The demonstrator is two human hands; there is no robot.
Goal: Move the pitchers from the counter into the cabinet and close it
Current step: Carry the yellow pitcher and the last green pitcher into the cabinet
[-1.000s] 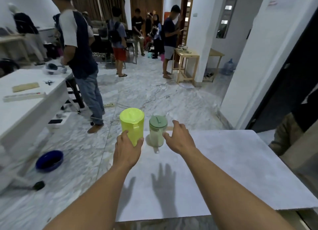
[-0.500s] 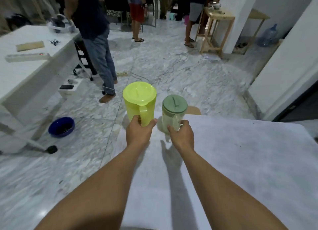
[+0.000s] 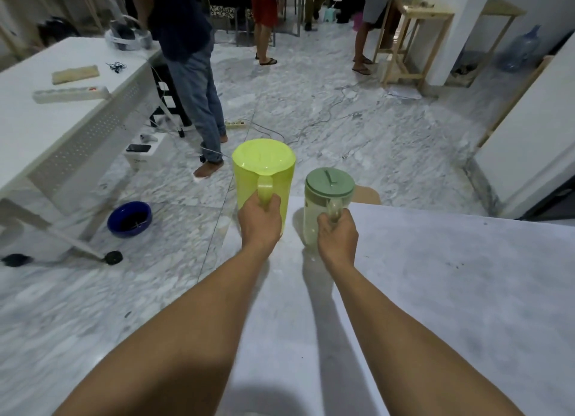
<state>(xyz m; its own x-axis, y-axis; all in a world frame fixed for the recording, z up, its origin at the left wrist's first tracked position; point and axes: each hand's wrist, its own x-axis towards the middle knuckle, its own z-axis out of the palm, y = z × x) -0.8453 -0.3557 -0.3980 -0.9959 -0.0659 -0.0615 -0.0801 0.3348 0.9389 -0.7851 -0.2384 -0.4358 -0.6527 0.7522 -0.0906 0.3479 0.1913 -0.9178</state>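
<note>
The left hand [image 3: 260,221] is wrapped around the handle of an opaque lime-yellow pitcher [image 3: 264,174] with a matching flat lid. Just beside it, the right hand [image 3: 337,238] grips the handle of a shorter, translucent pitcher [image 3: 323,204] with a sage-green lid. Both stand upright at the counter [image 3: 435,291] edge.

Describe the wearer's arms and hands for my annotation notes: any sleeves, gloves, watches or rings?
Both arms are bare along all the length that shows, from the bottom edge of the head view to the wrists; no sleeve or cuff is in sight. The left hand and right hand wear no gloves. No watch, bracelet or band shows at either wrist, and no ring shows on the parts of the fingers in view.
</note>
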